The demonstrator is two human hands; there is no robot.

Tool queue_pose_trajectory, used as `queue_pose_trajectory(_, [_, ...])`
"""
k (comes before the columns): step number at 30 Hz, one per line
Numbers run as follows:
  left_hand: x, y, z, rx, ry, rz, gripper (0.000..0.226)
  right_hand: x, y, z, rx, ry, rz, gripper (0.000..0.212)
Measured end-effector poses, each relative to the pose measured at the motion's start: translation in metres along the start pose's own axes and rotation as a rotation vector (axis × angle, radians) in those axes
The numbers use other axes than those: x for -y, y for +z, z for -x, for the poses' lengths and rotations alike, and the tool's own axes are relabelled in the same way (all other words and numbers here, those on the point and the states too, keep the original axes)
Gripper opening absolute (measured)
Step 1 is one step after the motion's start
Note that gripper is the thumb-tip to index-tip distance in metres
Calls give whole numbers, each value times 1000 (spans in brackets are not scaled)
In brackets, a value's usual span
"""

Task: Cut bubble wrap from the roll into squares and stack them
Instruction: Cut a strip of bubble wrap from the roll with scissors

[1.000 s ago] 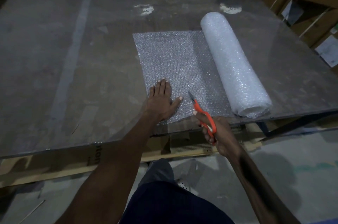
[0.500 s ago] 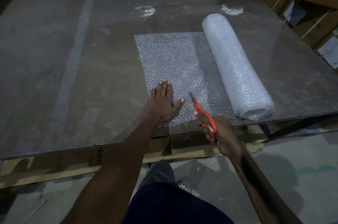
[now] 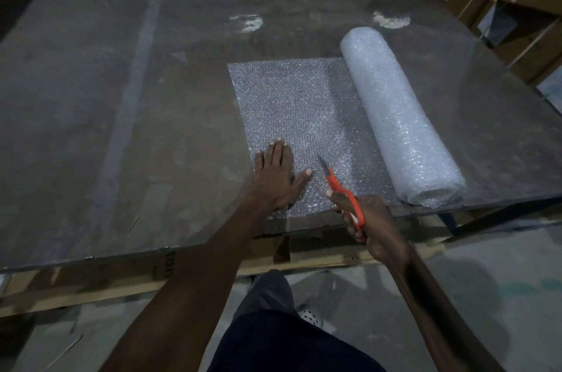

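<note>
Little has moved: left hand (image 3: 275, 178) stays flat, pinning the light, limp sheet (image 3: 299, 116) as right hand (image 3: 372, 224) grips scissors (image 3: 342, 189).

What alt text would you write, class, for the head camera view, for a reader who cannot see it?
A left hand presses flat on unrolled bubble wrap on a large table, while the right hand holds orange scissors over the sheet beside it. The roll lies to the right.
</note>
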State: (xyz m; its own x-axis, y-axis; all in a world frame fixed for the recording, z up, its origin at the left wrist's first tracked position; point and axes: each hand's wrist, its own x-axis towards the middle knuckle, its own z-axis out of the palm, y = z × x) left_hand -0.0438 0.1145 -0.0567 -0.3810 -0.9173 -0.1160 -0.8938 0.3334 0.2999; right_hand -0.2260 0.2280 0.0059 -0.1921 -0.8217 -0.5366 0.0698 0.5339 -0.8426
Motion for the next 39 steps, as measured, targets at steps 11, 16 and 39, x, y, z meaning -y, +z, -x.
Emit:
queue_pose_trajectory(11, [40,-14,-55,-61,3,-34,77,5,5,-8,4,-3,-30,34])
queue_pose_trajectory(16, [48,-6,-56,-34,8,-54,81,2,5,-7,-2,-9,-24,32])
queue_pose_trajectory(39, [48,-7,-54,-55,21,-37,81,18,10,-17,-1,20,-38,38])
